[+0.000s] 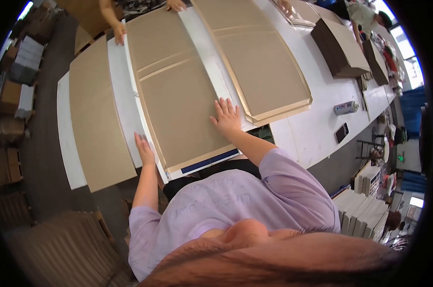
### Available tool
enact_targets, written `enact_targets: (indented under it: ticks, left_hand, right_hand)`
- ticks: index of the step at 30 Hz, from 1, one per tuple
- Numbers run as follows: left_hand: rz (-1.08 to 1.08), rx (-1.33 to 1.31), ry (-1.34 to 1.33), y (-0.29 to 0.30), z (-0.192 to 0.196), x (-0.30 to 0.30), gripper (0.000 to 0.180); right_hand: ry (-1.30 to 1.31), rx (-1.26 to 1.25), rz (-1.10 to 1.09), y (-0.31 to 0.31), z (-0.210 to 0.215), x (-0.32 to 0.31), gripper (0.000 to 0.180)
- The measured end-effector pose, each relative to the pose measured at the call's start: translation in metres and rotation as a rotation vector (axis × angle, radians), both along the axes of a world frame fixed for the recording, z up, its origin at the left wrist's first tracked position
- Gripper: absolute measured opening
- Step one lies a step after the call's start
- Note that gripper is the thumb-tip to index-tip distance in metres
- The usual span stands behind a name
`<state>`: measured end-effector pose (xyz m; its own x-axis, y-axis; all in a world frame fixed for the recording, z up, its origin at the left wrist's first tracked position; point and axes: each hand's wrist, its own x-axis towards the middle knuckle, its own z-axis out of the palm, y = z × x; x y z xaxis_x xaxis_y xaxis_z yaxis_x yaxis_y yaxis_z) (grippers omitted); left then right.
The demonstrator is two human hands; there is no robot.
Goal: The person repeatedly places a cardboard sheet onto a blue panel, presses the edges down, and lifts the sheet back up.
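Brown board point(183, 119) with tan edging, centre of frame. Left hand point(145, 152), fingers extended, at its left edge; right hand point(227, 119), spread flat, at its right edge. White worktop point(298, 143), frame right, bearing spray can point(346, 108).

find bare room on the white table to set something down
The white tabletop is bare between the right-side tan cardboard panel and the black rectangular phone. Crowded: the tan middle panel between left hand and right hand.

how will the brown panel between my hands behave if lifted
The brown panel is probably fairly stiff, as it lies flat with crisp edges. It might flex at the pale band across it. Being long and broad, it may feel unwieldy from one end.
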<state>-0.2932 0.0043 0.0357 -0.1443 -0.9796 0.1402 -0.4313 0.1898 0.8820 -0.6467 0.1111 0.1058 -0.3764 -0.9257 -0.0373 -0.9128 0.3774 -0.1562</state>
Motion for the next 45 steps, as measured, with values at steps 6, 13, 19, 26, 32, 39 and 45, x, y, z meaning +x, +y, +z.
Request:
enact_targets:
  ticks: [6, 13, 19, 26, 32, 39, 45]
  left_hand:
    - [-0.053, -0.273, -0.122, 0.038, 0.077, -0.013, 0.057]
    - [-0.443, -0.41, -0.364, 0.094, 0.11, -0.002, 0.054]
    - [-0.211, -0.283, -0.201, 0.115, 0.105, 0.038, 0.05]
    - [-0.294, -0.222, -0.287, 0.112, 0.13, 0.048, 0.069]
    - [-0.561, -0.145, -0.606, 0.086, 0.148, 0.033, 0.078]
    - [-0.412, -0.513, -0.082, 0.001, 0.183, 0.018, 0.026]
    - [-0.25, -0.308, 0.46, -0.041, 0.228, -0.012, 0.013]
  right_hand:
    - [-0.053, -0.025, -0.011, 0.01, 0.011, 0.005, 0.068]
    - [-0.057, -0.292, 0.55, 0.043, 0.026, 0.016, 0.057]
    - [-0.165, -0.163, 0.801, 0.076, 0.0, 0.053, 0.033]
    - [-0.011, -0.196, 0.965, 0.071, -0.007, 0.047, 0.012]
    - [-0.169, -0.258, 0.865, 0.06, 0.069, 0.049, 0.01]
    - [-0.396, -0.59, 0.473, 0.039, 0.216, -0.04, 0.044]
    - [-0.65, -0.425, 0.3, 0.017, 0.213, -0.101, 0.049]
